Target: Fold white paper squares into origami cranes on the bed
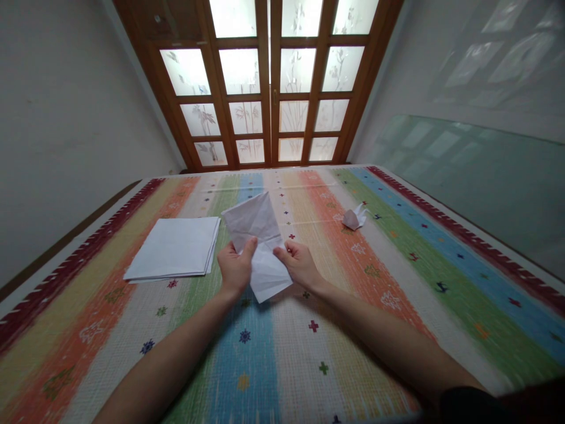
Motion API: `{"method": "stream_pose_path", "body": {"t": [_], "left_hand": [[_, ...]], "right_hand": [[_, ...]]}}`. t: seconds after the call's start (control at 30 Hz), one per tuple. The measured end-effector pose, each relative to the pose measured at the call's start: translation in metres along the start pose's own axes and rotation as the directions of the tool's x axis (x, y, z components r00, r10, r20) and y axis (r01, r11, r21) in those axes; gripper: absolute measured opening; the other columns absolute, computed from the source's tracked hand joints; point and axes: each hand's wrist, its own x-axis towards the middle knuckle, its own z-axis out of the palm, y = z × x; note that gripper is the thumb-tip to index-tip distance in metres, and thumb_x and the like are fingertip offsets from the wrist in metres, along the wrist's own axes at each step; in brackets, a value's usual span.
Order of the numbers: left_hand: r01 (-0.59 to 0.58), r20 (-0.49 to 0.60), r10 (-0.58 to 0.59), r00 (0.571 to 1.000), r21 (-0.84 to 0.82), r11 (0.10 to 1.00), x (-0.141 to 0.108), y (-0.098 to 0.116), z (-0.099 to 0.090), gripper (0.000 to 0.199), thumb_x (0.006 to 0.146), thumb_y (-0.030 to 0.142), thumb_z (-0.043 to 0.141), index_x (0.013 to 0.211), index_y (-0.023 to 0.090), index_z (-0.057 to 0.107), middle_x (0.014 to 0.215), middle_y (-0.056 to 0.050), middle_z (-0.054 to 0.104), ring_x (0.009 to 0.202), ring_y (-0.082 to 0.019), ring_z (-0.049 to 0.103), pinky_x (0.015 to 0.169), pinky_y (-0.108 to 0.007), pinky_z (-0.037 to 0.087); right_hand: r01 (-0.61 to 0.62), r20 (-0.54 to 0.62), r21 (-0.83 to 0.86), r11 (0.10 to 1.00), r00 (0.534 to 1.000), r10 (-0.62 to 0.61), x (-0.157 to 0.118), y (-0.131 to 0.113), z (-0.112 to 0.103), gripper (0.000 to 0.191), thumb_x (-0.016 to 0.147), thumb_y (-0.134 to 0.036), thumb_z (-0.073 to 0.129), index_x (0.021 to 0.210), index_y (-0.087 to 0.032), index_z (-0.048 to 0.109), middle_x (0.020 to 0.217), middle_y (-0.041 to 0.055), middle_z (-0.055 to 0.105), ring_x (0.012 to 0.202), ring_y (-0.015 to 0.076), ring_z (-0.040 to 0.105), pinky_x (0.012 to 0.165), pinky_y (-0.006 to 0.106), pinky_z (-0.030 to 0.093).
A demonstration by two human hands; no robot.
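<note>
Between my two hands is a folded sheet of white paper (260,227), creased across its middle and raised a little above the cloth. My left hand (235,265) grips its left edge, with the thumb lying on top near the crease. On the opposite edge, my right hand (298,262) pinches the paper between thumb and curled fingers. The upper part of the paper tilts away from me and the lower part ends in a corner pointing toward me. My fingers beneath the paper are hidden.
A stack of white paper sheets (174,247) lies left of my hands. To the right sits a small folded paper piece (354,218) with pointed tips. A striped tablecloth (282,365) covers the table. Beyond its far edge stand wood-framed glass doors (271,118), with walls on both sides.
</note>
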Motion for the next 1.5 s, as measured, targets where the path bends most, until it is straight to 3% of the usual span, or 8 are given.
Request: {"method": "stream_pose_path", "body": {"t": [0.1, 0.23, 0.37, 0.57, 0.8, 1.03, 1.27, 1.5], "left_hand": [[0.137, 0.129, -0.120, 0.984, -0.128, 0.982, 0.003, -0.002, 0.002, 0.044, 0.060, 0.047, 0.076, 0.083, 0.010, 0.070, 0.074, -0.006, 0.070, 0.063, -0.018, 0.062, 0.057, -0.025, 0.048], [0.301, 0.355, -0.228, 0.907, -0.166, 0.939, 0.004, -0.012, 0.003, 0.053, 0.061, 0.064, 0.071, 0.072, 0.013, 0.065, 0.051, 0.000, 0.057, 0.043, -0.011, 0.049, 0.044, -0.022, 0.040], [0.257, 0.493, -0.196, 0.848, -0.058, 0.965, -0.005, -0.020, 0.004, 0.053, 0.064, 0.067, 0.068, 0.061, 0.015, 0.060, 0.046, 0.003, 0.049, 0.041, -0.009, 0.043, 0.040, -0.020, 0.032], [0.102, 0.411, -0.117, 0.904, 0.057, 0.993, -0.014, -0.020, 0.005, 0.046, 0.075, 0.060, 0.060, 0.060, 0.017, 0.057, 0.045, 0.005, 0.044, 0.038, -0.008, 0.035, 0.038, -0.020, 0.026], [0.121, 0.563, -0.168, 0.809, 0.119, 0.985, -0.013, -0.022, 0.002, 0.047, 0.074, 0.064, 0.057, 0.061, 0.019, 0.054, 0.045, 0.003, 0.049, 0.036, -0.011, 0.042, 0.039, -0.022, 0.031], [-0.146, 0.510, -0.005, 0.860, 0.254, 0.956, -0.015, -0.022, 0.002, 0.055, 0.083, 0.060, 0.045, 0.046, 0.020, 0.042, 0.040, 0.003, 0.041, 0.041, -0.010, 0.038, 0.046, -0.023, 0.027], [-0.034, 0.574, -0.073, 0.816, 0.173, 0.984, -0.011, -0.029, 0.001, 0.051, 0.080, 0.062, 0.051, 0.052, 0.020, 0.044, 0.042, 0.005, 0.042, 0.040, -0.009, 0.037, 0.044, -0.022, 0.027], [0.097, 0.366, -0.089, 0.927, -0.004, 0.995, -0.001, -0.032, 0.000, 0.042, 0.076, 0.054, 0.060, 0.057, 0.019, 0.046, 0.044, 0.006, 0.045, 0.038, -0.007, 0.038, 0.040, -0.019, 0.028]], "right_hand": [[0.016, -0.040, 0.016, 1.000, 0.999, -0.016, 0.000, 0.000, -0.002, 0.039, 0.077, -0.051, 0.053, 0.056, -0.022, 0.037, 0.056, -0.0043, 0.035, 0.053, 0.0108, 0.032, 0.049, 0.025, 0.025], [0.034, -0.174, 0.019, 0.999, 0.984, -0.031, 0.002, 0.001, -0.008, 0.040, 0.078, -0.052, 0.053, 0.057, -0.022, 0.037, 0.057, -0.0040, 0.035, 0.055, 0.0112, 0.032, 0.050, 0.025, 0.026], [0.048, -0.306, 0.021, 0.999, 0.951, -0.040, 0.006, 0.004, -0.014, 0.041, 0.080, -0.055, 0.052, 0.059, -0.022, 0.037, 0.058, -0.0040, 0.035, 0.056, 0.0118, 0.033, 0.051, 0.025, 0.028], [0.065, -0.348, 0.001, 0.998, 0.936, -0.060, 0.007, 0.005, -0.015, 0.042, 0.082, -0.057, 0.050, 0.060, -0.022, 0.038, 0.059, -0.0034, 0.036, 0.058, 0.0126, 0.036, 0.054, 0.025, 0.031], [0.048, -0.379, 0.025, 0.999, 0.925, -0.035, 0.010, 0.009, -0.020, 0.039, 0.080, -0.054, 0.052, 0.061, -0.022, 0.041, 0.058, -0.0035, 0.037, 0.057, 0.0125, 0.035, 0.052, 0.026, 0.028], [0.042, -0.389, 0.037, 0.998, 0.921, -0.024, 0.015, 0.017, -0.020, 0.039, 0.081, -0.051, 0.053, 0.059, -0.022, 0.039, 0.057, -0.0046, 0.034, 0.055, 0.0118, 0.031, 0.051, 0.026, 0.026], [0.039, -0.339, 0.079, 0.996, 0.941, -0.009, 0.018, 0.020, -0.022, 0.039, 0.076, -0.053, 0.055, 0.058, -0.021, 0.042, 0.055, -0.0049, 0.037, 0.054, 0.0105, 0.033, 0.049, 0.024, 0.028], [-0.044, -0.143, 0.156, 0.987, 0.987, 0.067, 0.015, 0.024, -0.019, 0.038, 0.069, -0.053, 0.060, 0.058, -0.019, 0.048, 0.054, -0.0041, 0.042, 0.051, 0.0096, 0.037, 0.045, 0.022, 0.028]]}}
